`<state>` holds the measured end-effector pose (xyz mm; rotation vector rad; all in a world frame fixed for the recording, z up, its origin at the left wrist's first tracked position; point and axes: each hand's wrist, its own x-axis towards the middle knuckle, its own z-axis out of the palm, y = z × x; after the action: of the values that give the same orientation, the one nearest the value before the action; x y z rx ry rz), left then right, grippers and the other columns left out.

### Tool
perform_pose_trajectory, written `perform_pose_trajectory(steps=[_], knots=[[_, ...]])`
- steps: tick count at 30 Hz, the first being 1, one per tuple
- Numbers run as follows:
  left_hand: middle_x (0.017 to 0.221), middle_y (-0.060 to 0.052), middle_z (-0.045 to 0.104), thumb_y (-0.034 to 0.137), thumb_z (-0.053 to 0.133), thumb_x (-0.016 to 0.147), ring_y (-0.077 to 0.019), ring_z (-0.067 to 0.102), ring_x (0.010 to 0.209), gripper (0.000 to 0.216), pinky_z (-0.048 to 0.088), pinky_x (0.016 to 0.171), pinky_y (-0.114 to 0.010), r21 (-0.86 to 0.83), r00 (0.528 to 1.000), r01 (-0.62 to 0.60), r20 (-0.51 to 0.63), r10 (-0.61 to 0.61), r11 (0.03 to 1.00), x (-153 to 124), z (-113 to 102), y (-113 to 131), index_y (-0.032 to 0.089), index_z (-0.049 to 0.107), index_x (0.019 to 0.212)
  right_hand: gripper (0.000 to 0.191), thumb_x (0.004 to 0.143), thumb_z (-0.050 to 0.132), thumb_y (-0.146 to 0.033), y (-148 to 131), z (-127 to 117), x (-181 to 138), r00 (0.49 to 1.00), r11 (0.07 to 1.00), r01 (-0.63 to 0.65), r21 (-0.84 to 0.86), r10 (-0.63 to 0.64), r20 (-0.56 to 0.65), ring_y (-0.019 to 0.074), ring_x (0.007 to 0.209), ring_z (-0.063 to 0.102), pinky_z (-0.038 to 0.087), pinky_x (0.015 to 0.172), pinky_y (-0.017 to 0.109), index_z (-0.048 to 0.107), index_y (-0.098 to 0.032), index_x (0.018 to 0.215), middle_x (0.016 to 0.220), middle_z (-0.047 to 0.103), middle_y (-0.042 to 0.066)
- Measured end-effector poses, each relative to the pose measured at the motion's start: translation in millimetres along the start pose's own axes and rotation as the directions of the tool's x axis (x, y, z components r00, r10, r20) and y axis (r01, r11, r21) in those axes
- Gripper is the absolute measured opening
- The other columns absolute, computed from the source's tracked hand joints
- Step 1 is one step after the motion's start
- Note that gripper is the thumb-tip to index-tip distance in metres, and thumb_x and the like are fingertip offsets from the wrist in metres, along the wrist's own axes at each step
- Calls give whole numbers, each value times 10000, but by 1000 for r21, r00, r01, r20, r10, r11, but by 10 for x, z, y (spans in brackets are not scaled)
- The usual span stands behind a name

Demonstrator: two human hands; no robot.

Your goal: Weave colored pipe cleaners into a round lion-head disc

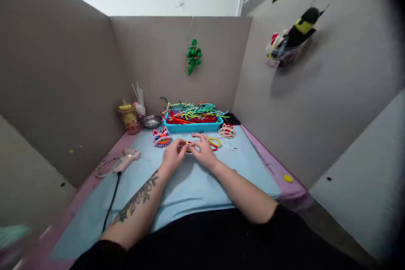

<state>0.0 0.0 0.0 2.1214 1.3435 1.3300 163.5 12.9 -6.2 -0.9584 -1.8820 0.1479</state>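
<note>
My left hand (pixel 173 155) and my right hand (pixel 203 152) meet over the middle of the table, with fingertips pinched together. Between them is a small piece of red and yellow pipe cleaner work (pixel 187 144), largely covered by the fingers. A yellow loop (pixel 216 141) and a red strand curve out beyond my right hand; whether they join the held piece I cannot tell. To the left of my left hand sits a purple and orange animal head (pixel 161 138) made of similar strands. A pink and white one (pixel 227 131) lies to the right, farther back.
A blue tray (pixel 193 127) heaped with coloured strands stands at the back, beside a metal bowl (pixel 152 121) and a cup (pixel 130 118). At left lies a pink glue gun (pixel 127 160) with its cable. Partition walls enclose the table; a green ornament (pixel 193 56) hangs behind.
</note>
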Motion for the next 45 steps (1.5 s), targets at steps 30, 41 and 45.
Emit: perform_pose_trajectory(steps=[30,41,45], knots=[[641,39,542,222,557,703,-95,495,555,69,383,539,-202,-199,989,142,-4,-145,970,72,61,-30,179,519,742,114,768,537,-109,-40,-31,-15,991,989,122,-87,-117,63,252,1165,380,340,1001,469,608,-197,762,1230,475,93],[770,-23,702,237,526,788,-130,582,625,159,434,651,-237,97,983,-40,183,22,995,64,-15,-137,186,674,814,108,775,538,-121,-5,-42,-10,992,990,97,-107,-87,89,253,1169,366,337,1002,463,614,-192,746,1239,472,93],[794,-29,708,238,509,790,-126,579,586,189,427,621,-235,117,983,-32,186,9,993,43,0,-110,188,681,848,117,772,530,-111,12,-36,-7,992,991,90,-100,-80,92,247,1164,374,328,1008,462,613,-190,750,1242,472,95]])
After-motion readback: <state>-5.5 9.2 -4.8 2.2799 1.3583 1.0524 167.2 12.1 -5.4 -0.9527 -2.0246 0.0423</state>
